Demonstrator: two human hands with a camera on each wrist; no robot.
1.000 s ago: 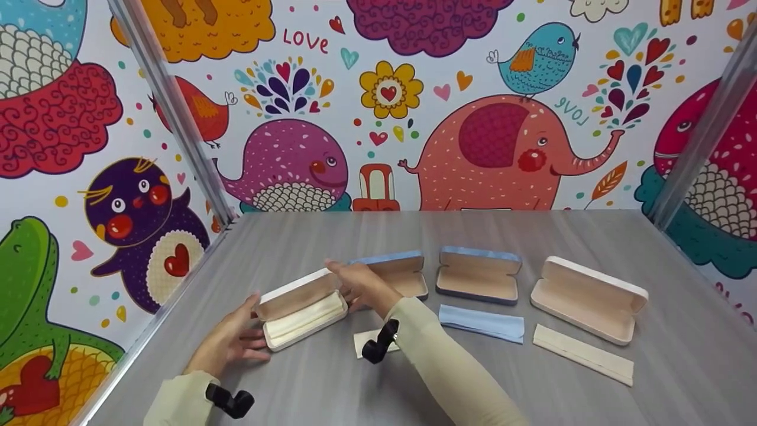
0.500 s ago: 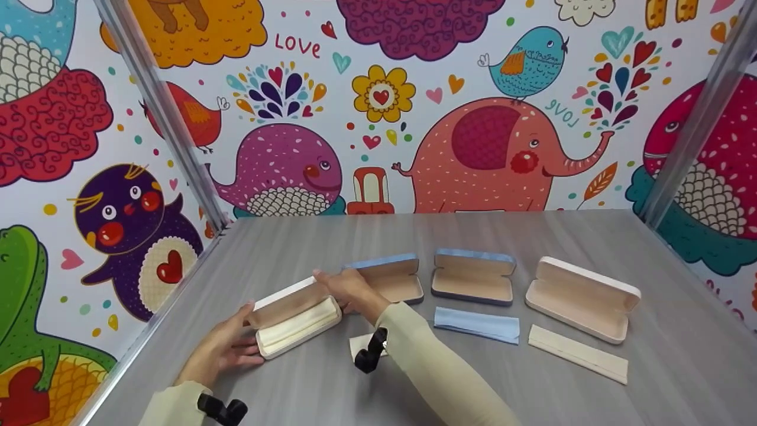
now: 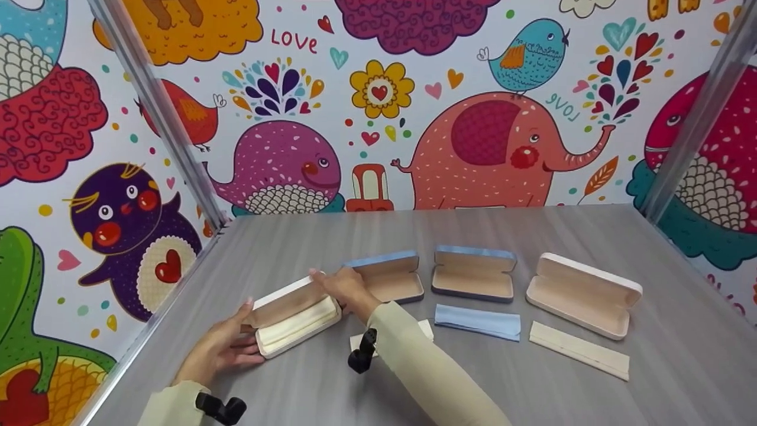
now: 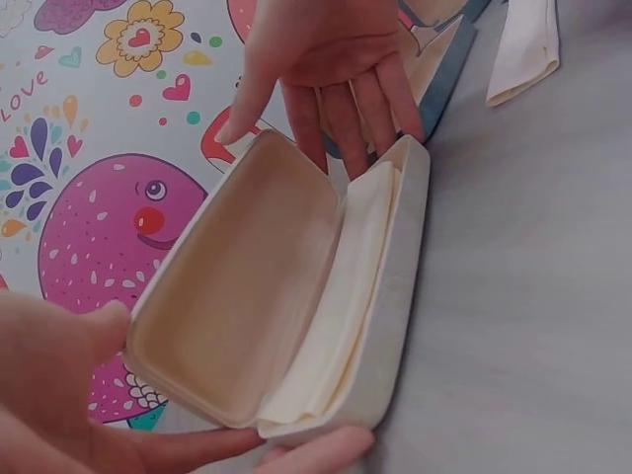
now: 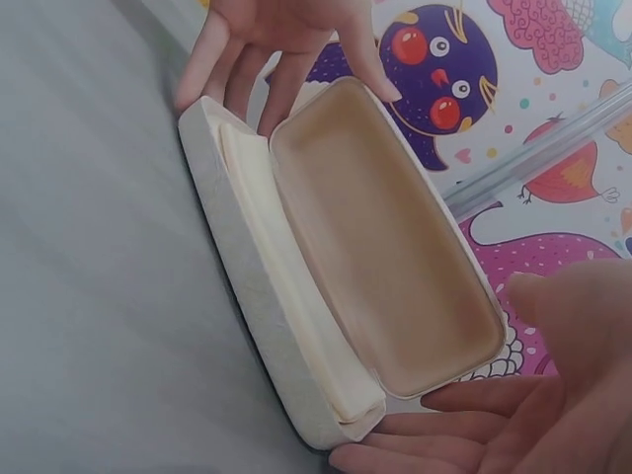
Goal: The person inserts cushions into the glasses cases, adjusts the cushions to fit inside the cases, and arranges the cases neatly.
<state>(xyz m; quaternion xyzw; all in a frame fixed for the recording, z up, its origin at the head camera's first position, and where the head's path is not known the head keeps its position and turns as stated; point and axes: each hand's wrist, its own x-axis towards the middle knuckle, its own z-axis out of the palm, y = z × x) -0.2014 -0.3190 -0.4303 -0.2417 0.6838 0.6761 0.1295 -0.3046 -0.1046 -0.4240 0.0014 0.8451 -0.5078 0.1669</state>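
A white glasses case (image 3: 285,304) stands with its lid raised at the left of the group, a folded cream cleaning cloth (image 3: 297,323) lying in its base. At the left end is my left hand (image 3: 216,349); its thumb touches the lid's edge and its extended fingers rest against the base. My right hand (image 3: 349,290) is at the opposite end, thumb on the lid's rim, fingers mostly straight beside the base. Both wrist views show the case between the two hands, with the left hand (image 4: 49,385) and the right hand (image 5: 568,380) close to each camera.
To the right stand two blue open glasses cases (image 3: 405,284) (image 3: 473,285) and another white one (image 3: 582,302). Before them lie a blue folded cloth (image 3: 478,322), a cream cloth (image 3: 579,349) and a partly covered cream cloth (image 3: 427,331). Patterned walls (image 3: 366,47) enclose the table.
The head view shifts slightly. My right forearm has moved a little to the left, uncovering more of the cream cloth beneath it. Both hands stay at the case, its lid still raised.
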